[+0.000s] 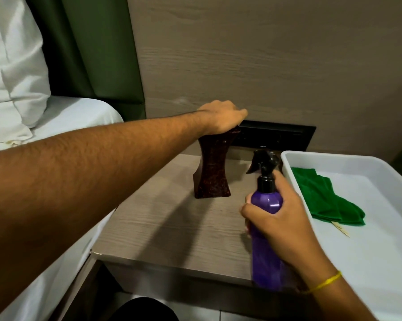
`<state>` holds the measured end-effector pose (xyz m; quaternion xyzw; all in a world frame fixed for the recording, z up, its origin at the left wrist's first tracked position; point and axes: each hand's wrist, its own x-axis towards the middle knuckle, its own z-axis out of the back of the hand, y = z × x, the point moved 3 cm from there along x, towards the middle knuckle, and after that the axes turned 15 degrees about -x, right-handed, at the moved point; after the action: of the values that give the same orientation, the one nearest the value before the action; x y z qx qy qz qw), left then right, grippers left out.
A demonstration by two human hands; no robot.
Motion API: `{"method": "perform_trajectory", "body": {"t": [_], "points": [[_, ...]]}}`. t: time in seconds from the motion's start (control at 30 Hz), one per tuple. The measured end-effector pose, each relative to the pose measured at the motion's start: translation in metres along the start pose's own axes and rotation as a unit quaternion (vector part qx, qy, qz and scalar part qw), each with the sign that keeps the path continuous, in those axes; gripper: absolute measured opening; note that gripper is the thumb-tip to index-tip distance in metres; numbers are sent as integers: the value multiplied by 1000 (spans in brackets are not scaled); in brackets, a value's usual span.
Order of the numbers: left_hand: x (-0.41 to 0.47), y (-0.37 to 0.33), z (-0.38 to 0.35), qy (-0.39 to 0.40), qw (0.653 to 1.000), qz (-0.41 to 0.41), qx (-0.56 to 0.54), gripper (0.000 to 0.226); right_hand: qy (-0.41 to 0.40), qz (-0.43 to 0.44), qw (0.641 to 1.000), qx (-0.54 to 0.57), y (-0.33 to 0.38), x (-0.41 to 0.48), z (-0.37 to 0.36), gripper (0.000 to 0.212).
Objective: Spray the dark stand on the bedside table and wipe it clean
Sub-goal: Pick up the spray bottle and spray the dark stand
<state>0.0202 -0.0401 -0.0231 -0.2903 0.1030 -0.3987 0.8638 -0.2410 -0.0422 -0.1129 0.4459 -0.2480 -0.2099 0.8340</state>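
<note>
The dark stand (212, 167), a speckled reddish-brown waisted block, stands upright on the bedside table (172, 225). My left hand (223, 117) rests over its top and grips it. To its right, my right hand (276, 218) holds a purple spray bottle (265, 246) with a black trigger head (263, 163); the nozzle points left toward the stand. A folded green cloth (327, 198) lies in the white tray (380, 262) at the right.
A black socket panel (278, 135) is set in the wood wall behind the stand. The bed with white sheet (63, 117) and pillow (12, 66) lies left of the table. The tray covers the table's right side.
</note>
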Motion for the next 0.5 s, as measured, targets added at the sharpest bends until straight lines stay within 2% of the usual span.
{"method": "perform_trajectory", "body": {"t": [0.07, 0.1, 0.2, 0.27, 0.37, 0.4, 0.5], "points": [[1, 1, 0, 3, 1000, -1, -1, 58, -21, -30, 999, 19, -1, -8, 17, 73], [1, 3, 1, 3, 1000, -2, -2, 57, -45, -42, 998, 30, 1, -14, 29, 75], [2, 3, 1, 6, 1000, -7, -2, 55, -191, 0, 982, -9, 0, -26, 80, 49], [2, -1, 0, 11, 1000, -17, 3, 53, -270, -2, 962, -28, -12, -29, 121, 51], [4, 0, -1, 13, 1000, -25, 14, 51, -330, -84, 940, -19, -58, -27, 167, 92], [5, 2, 0, 10, 1000, -21, 6, 51, -345, -92, 934, -12, -65, -28, 173, 86], [7, 6, 0, 10, 1000, -16, -3, 53, -370, -80, 923, -73, -82, -32, 175, 19]]}}
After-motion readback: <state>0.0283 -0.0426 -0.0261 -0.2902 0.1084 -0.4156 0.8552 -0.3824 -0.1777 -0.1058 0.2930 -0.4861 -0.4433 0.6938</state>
